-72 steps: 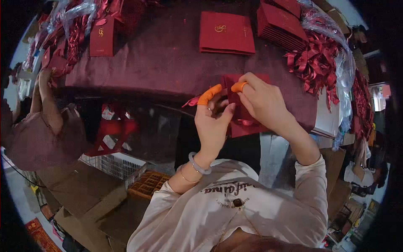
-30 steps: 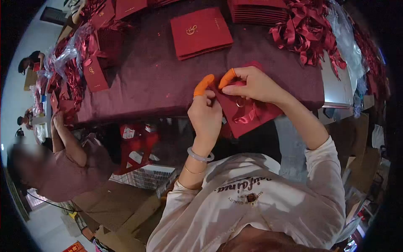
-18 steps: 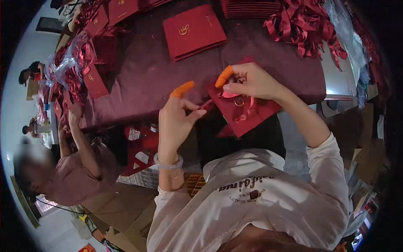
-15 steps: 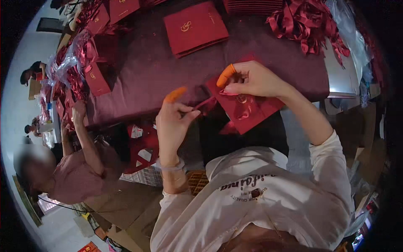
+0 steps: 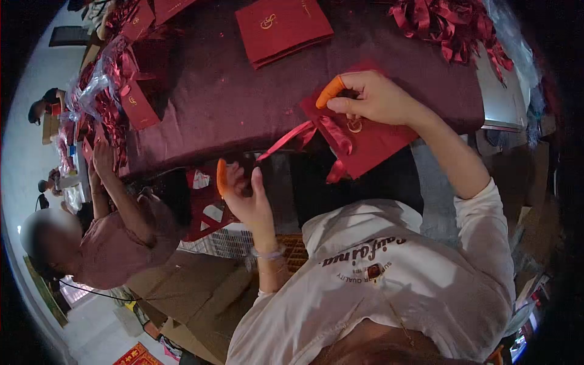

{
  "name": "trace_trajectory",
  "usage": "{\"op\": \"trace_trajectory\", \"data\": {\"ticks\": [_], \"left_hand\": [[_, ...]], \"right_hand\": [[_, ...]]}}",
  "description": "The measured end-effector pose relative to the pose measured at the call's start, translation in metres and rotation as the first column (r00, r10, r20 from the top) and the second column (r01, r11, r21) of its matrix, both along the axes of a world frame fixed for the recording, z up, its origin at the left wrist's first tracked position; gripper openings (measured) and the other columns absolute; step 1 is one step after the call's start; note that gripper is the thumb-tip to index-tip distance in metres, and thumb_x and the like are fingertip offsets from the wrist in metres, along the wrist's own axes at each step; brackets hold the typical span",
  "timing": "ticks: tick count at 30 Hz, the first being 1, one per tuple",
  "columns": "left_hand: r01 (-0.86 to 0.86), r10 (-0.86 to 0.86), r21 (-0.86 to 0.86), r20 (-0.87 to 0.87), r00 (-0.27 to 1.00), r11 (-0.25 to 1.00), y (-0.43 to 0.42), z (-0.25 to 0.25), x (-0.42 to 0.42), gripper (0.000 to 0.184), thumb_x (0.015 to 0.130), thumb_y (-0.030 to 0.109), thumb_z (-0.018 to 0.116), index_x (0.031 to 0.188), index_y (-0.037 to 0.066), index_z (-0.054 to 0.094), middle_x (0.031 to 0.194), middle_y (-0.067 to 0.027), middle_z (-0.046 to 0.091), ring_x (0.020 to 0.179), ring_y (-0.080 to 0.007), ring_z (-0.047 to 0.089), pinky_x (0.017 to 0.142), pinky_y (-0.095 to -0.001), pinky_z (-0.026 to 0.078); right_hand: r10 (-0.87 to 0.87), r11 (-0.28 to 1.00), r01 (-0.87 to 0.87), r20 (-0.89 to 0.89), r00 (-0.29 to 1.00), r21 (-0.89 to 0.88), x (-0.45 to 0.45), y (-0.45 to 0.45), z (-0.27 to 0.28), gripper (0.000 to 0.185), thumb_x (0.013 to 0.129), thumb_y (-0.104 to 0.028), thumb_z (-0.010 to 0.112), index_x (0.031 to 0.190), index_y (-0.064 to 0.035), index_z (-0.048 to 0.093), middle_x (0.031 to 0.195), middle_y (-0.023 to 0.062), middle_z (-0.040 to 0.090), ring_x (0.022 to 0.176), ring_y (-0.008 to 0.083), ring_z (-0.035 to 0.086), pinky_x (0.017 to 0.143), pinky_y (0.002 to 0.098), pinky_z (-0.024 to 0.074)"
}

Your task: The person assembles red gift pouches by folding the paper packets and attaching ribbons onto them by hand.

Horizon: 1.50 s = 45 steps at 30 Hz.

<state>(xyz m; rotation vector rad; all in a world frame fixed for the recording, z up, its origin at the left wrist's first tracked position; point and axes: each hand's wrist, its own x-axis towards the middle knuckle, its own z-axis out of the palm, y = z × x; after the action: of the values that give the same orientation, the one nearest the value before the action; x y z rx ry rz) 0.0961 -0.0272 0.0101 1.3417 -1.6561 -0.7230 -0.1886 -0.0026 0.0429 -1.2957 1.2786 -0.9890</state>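
Observation:
A red paper bag (image 5: 380, 143) with a gold logo lies at the table's near edge, tilted, its lower corner over the lap. A shiny red ribbon (image 5: 292, 139) runs from the bag's left edge, with a loop and a tail across its front. My right hand (image 5: 377, 100) is over the bag's upper part, thumb and orange-cotted index finger drawn close together; what lies between them, if anything, is hidden. Just below the ribbon's free end, my left hand (image 5: 246, 198) has its thumb and orange-cotted finger spread, holding nothing.
A stack of red bags (image 5: 283, 30) sits farther back on the dark red tablecloth (image 5: 213, 109). Loose ribbons (image 5: 438, 30) are heaped at the far right. At left, a co-worker (image 5: 121, 237) handles red items beside more bags (image 5: 139, 103) and ribbons. A white crate (image 5: 222, 243) is below.
My left hand has let go of the ribbon and moved down, its fingers spreading. My right hand has lifted slightly away from the ribbon loop, which now hangs over the bag.

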Motion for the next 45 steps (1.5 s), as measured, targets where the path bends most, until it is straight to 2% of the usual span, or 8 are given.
{"op": "trace_trajectory", "data": {"ticks": [7,25,28,32,35,40,42,45], "left_hand": [[0.416,-0.41,0.17,-0.068,0.909,0.893,0.054,-0.01,-0.046,0.048,0.083,0.009,0.064,0.126,0.0,0.044,0.102,-0.0071,0.058,0.087,-0.0117,0.052,0.081,-0.0248,0.04],[0.53,-0.275,0.511,-0.493,0.825,0.676,0.048,-0.011,-0.066,0.034,0.087,0.014,0.06,0.114,-0.004,0.05,0.097,-0.0044,0.057,0.089,-0.0106,0.052,0.081,-0.0238,0.041],[0.533,-0.23,0.528,-0.534,0.814,0.661,0.043,-0.001,-0.084,0.026,0.086,0.01,0.062,0.106,-0.003,0.053,0.081,0.0019,0.055,0.075,-0.0046,0.048,0.068,-0.018,0.04],[0.546,-0.133,0.401,-0.705,0.697,0.735,0.038,0.044,-0.079,0.021,0.084,0.004,0.063,0.102,-0.002,0.054,0.074,0.0035,0.052,0.067,-0.0021,0.045,0.062,-0.0158,0.037],[0.578,-0.175,0.289,-0.768,0.616,0.763,0.023,0.087,-0.083,0.021,0.083,0.004,0.063,0.102,0.0,0.054,0.072,0.0043,0.051,0.067,-0.0022,0.046,0.062,-0.0158,0.037],[0.75,-0.336,-0.124,-0.932,0.138,0.65,-0.022,0.102,-0.117,0.026,0.091,0.008,0.052,0.115,0.0,0.05,0.099,-0.005,0.058,0.086,-0.0068,0.052,0.076,-0.0219,0.043],[0.589,-0.541,-0.227,-0.719,0.436,0.775,-0.047,0.094,-0.128,0.033,0.089,0.012,0.056,0.119,0.001,0.048,0.101,-0.01,0.061,0.09,-0.0143,0.056,0.08,-0.026,0.043],[0.32,-0.254,-0.54,0.196,0.947,0.778,-0.098,0.054,-0.137,0.055,0.08,0.019,0.066,0.128,0.004,0.042,0.126,-0.0237,0.046,0.115,-0.0376,0.046,0.089,-0.043,0.04]], "right_hand": [[-0.01,0.999,0.009,0.028,1.0,0.034,0.001,0.001,-0.002,0.023,0.089,-0.02,0.057,0.103,-0.0028,0.061,0.072,-0.0013,0.055,0.057,0.0048,0.052,0.052,0.0206,0.045],[0.011,0.999,-0.014,0.086,0.996,0.03,-0.002,0.0,-0.001,0.021,0.088,-0.017,0.058,0.103,-0.0024,0.061,0.077,0.0026,0.06,0.059,0.0066,0.056,0.052,0.023,0.0487],[-0.007,0.978,0.027,0.096,0.995,-0.205,-0.004,0.011,0.009,0.027,0.084,-0.014,0.063,0.108,-0.0039,0.06,0.097,0.003,0.06,0.088,0.0085,0.055,0.079,0.0253,0.046],[0.068,0.923,-0.194,-0.355,0.932,-0.332,-0.011,0.06,0.071,0.069,0.063,-0.027,0.077,0.124,-0.011,0.051,0.125,0.0116,0.043,0.119,0.0274,0.042,0.102,0.0369,0.0317],[-0.314,0.846,-0.273,-0.841,0.44,-0.458,-0.003,0.076,0.085,0.054,0.066,-0.015,0.07,0.118,-0.0178,0.057,0.125,0.0097,0.049,0.118,0.0283,0.046,0.1,0.0409,0.0346],[-0.581,0.483,0.132,-0.204,0.788,-0.866,-0.033,0.027,0.092,0.028,0.084,-0.006,0.056,0.112,-0.0032,0.058,0.104,0.0078,0.061,0.094,0.0199,0.06,0.081,0.031,0.0474],[-0.865,0.386,0.526,-0.099,0.492,-0.758,-0.033,-0.006,0.104,0.026,0.091,-0.014,0.051,0.112,0.0009,0.054,0.103,0.0088,0.06,0.095,0.0173,0.055,0.083,0.0293,0.0437],[-0.684,0.434,0.682,0.277,0.675,-0.59,-0.053,-0.086,0.131,0.036,0.089,-0.019,0.055,0.117,0.0018,0.047,0.109,0.0118,0.056,0.098,0.0204,0.052,0.087,0.0314,0.0402]]}}
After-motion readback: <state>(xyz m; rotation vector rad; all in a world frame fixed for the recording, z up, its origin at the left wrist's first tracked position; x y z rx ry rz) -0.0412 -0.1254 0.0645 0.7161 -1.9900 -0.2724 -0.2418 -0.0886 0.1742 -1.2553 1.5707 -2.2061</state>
